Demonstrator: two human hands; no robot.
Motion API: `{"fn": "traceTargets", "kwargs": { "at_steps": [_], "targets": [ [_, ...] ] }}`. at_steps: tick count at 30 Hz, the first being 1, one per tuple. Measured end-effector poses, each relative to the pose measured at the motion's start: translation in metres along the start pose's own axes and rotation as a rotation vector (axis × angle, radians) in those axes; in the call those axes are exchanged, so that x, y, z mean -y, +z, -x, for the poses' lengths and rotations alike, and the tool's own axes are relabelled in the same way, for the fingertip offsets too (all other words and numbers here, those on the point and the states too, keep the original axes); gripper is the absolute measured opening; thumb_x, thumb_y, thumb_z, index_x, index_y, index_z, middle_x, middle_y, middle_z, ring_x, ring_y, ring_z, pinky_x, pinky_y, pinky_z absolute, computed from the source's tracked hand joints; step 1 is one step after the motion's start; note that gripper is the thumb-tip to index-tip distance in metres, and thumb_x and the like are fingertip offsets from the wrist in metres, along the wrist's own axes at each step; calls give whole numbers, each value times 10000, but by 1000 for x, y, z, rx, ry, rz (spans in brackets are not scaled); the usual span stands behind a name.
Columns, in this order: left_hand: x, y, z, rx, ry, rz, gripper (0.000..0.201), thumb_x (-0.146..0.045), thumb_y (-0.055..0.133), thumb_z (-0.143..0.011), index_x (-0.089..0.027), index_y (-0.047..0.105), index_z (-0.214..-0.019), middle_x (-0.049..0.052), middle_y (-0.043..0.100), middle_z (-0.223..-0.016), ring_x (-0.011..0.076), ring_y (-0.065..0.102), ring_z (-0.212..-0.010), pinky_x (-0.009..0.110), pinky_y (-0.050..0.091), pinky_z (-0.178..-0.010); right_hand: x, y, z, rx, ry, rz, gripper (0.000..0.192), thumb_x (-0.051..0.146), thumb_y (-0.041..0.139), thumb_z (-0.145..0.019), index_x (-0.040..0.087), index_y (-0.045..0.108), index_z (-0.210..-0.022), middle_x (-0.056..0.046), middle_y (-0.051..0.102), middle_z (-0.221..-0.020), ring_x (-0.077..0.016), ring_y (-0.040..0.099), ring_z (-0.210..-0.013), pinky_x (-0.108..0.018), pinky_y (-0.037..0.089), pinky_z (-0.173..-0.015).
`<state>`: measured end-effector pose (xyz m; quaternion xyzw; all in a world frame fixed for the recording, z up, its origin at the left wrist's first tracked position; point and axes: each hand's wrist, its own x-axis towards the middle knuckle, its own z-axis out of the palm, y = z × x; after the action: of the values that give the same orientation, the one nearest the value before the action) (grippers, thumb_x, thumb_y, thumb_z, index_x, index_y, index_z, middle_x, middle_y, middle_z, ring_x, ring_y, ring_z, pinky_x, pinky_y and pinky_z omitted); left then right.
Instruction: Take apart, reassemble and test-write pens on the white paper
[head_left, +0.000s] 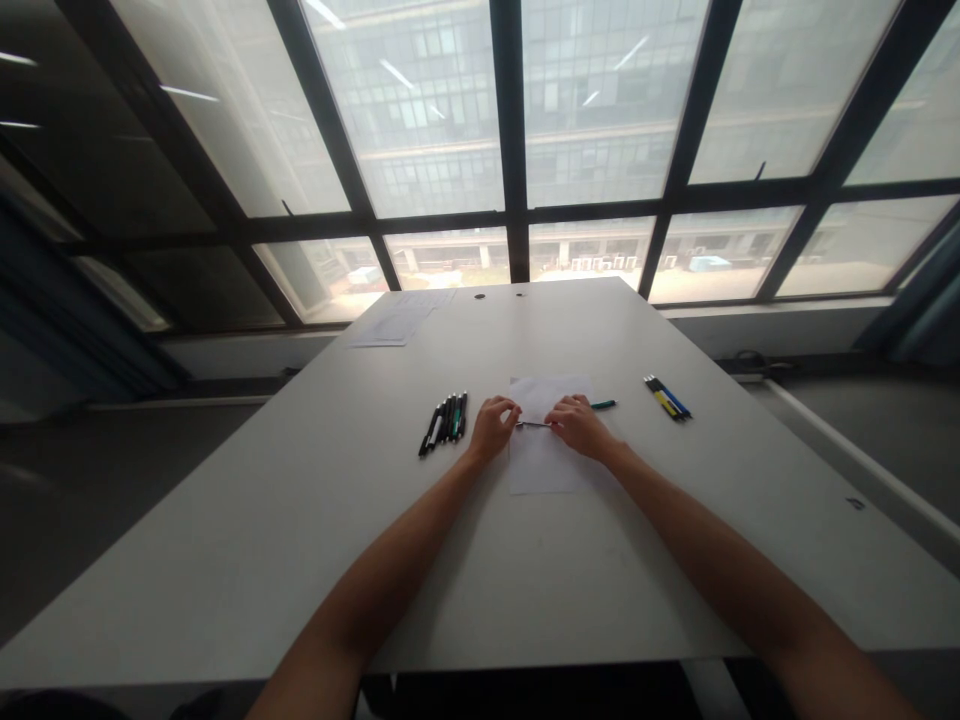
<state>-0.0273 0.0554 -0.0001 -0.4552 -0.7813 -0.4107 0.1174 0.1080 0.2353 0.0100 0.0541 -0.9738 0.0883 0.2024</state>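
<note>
"Slim rod [534,425], one, pen-like, finer detail too small to tell. Location?"

"Over the white sheet of paper [541,475], mid-bench [559,560], between the two hands. Lies roughly crosswise."

"Entries, left to right?"

"Row of pens [442,425], mostly dark, side by side, just left of the left hand [495,424]. That hand: fingers narrow, drawn together at the rod's left end; whether they grip it, I cannot tell. Next, the rod. Then the right hand [576,424]: fingers narrow, apparently holding the rod's right end. Beyond it, a green pen [604,405], single. Last, a small group of pens [667,398], yellow and blue among them, well apart."

"Handling note?"

"By my judgement: right hand as the steady clamp, light pinch; left fingertips for fine work. Rod level, low over the paper, wrists quiet. Force along its length, never across: so thin a piece could bend or roll off."
</note>
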Motion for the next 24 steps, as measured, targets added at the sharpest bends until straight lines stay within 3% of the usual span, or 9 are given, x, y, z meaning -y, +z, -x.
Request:
{"fn": "traceTargets", "kwargs": {
  "at_steps": [5, 10, 12, 18, 24],
  "targets": [
    [1, 1, 0, -18, -5, 15, 204, -273, 528, -919, -208, 701, -831, 46, 695, -902, 205, 607, -927, 364, 448, -911, 4, 4, -1, 28, 29, 103, 323, 70, 479, -888, 224, 687, -1081, -98, 706, -977, -245, 557, -1008, -405, 254, -958],
    [2, 1, 0, -86, -87, 94, 272, -239, 492, -928, -231, 609, -1173, 36, 692, -932, 185, 616, -927, 325, 481, -843, 5, 5, -2, 29, 82, 136, 396, 21, 425, -860, 174, 637, -1157, -132, 686, -994, -268, 540, -1006, -401, 264, -936],
    [3, 1, 1, -112, -102, 103, 316, -226, 493, -921, -234, 566, -1228, 28, 684, -912, 175, 618, -899, 313, 484, -827, 4, 5, -1, 13, 135, 143, 414, 8, 428, -841, 161, 633, -1167, -146, 669, -1015, -277, 526, -1004, -393, 275, -911],
    [3, 0, 1, -103, -71, 8, 239, -203, 537, -886, -205, 628, -1107, 22, 668, -847, 178, 604, -841, 323, 471, -841, -5, 2, 1, -123, 309, 136, 293, 55, 431, -887, 160, 648, -1053, -141, 623, -1029, -265, 494, -985, -358, 289, -866],
    [-2, -6, 3, 95, 34, -135, 169, -265, 622, -874, -226, 697, -1020, 36, 685, -914, 206, 593, -924, 357, 453, -889, -10, -2, 4, -245, 341, 128, 138, 201, 499, -938, 175, 634, -944, -101, 628, -967, -242, 495, -960, -342, 286, -848]
  ]
}}
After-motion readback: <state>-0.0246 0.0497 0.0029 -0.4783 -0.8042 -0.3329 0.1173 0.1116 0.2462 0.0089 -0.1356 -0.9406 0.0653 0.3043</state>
